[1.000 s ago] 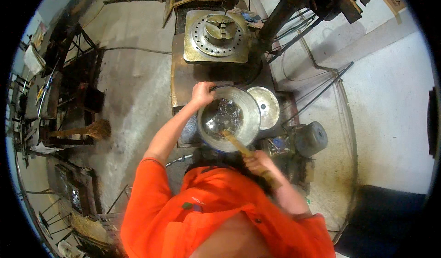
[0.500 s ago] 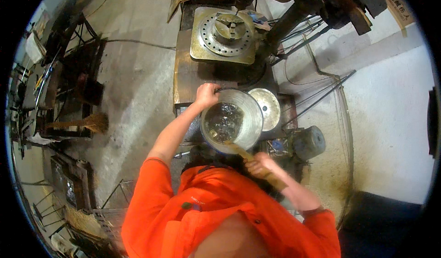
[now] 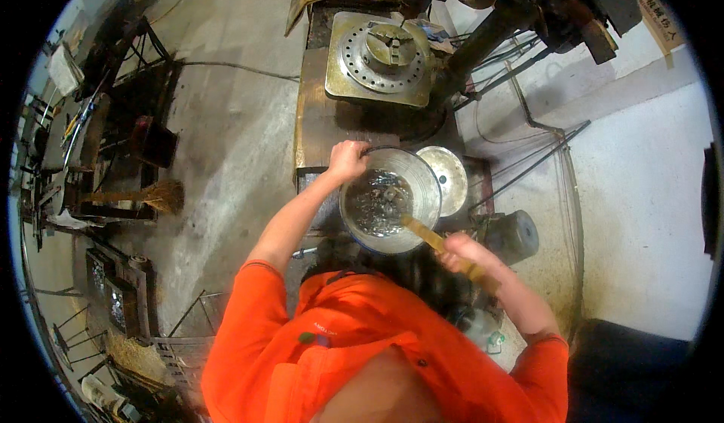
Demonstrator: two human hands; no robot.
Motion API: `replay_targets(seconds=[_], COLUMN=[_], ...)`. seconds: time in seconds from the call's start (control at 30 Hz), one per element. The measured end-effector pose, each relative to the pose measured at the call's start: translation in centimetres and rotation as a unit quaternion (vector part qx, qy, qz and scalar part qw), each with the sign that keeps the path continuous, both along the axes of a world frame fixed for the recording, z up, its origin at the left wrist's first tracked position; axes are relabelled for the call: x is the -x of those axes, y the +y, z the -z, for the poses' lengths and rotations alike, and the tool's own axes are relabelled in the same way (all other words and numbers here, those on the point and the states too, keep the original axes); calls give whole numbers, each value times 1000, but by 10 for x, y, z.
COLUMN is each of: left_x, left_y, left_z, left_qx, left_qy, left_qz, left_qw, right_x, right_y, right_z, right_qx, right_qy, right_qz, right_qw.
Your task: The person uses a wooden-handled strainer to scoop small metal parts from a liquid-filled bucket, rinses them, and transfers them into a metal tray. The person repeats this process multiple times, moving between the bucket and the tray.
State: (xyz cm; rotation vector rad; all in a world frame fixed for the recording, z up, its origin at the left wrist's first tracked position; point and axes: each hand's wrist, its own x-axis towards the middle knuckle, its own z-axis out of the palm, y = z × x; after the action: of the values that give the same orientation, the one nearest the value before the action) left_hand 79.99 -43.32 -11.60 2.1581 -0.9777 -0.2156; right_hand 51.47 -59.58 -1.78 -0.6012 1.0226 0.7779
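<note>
My left hand [image 3: 348,160] is closed on the far-left edge of a round metal pot [image 3: 425,191], at what looks like its dark handle. Inside the pot lies a heap of small shiny metal pieces [image 3: 379,206], seemingly wet; their exact kind is too small to tell. In my right hand [image 3: 458,252] is a flat yellowish wooden stick [image 3: 424,231], gripped near its middle. The stick slants over the pot's near-right rim, and its tip is in among the pieces on the right side. Slight motion blur softens the right hand.
A pale round metal disc [image 3: 452,180] lies just right of the pot. Beyond the pot stands a machine table with a round chuck [image 3: 391,49]. A grey cylinder [image 3: 516,236] sits to the right by the wall. On the left, a straw broom [image 3: 162,196] lies near dark racks.
The stick's tip has swept from the near side of the pot toward its right side. The metal pieces have shifted. My left hand keeps its hold, while the whole view has moved slightly.
</note>
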Motion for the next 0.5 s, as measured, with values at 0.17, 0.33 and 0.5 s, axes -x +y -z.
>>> replay_targets(seconds=[0.17, 0.33, 0.5], left_x=[3, 1, -4], left_y=[-2, -2, -6], left_z=[0, 1, 15], left_qx=[-19, 13, 12], left_qy=[19, 38, 73], left_qz=[3, -8, -17], left_qw=[1000, 999, 997], right_x=[-2, 9, 21], right_y=[36, 50, 66], right_z=[-13, 13, 32], right_qx=[96, -59, -351], right_qy=[10, 2, -38], right_qz=[-11, 100, 305], right_qw=[995, 993, 884])
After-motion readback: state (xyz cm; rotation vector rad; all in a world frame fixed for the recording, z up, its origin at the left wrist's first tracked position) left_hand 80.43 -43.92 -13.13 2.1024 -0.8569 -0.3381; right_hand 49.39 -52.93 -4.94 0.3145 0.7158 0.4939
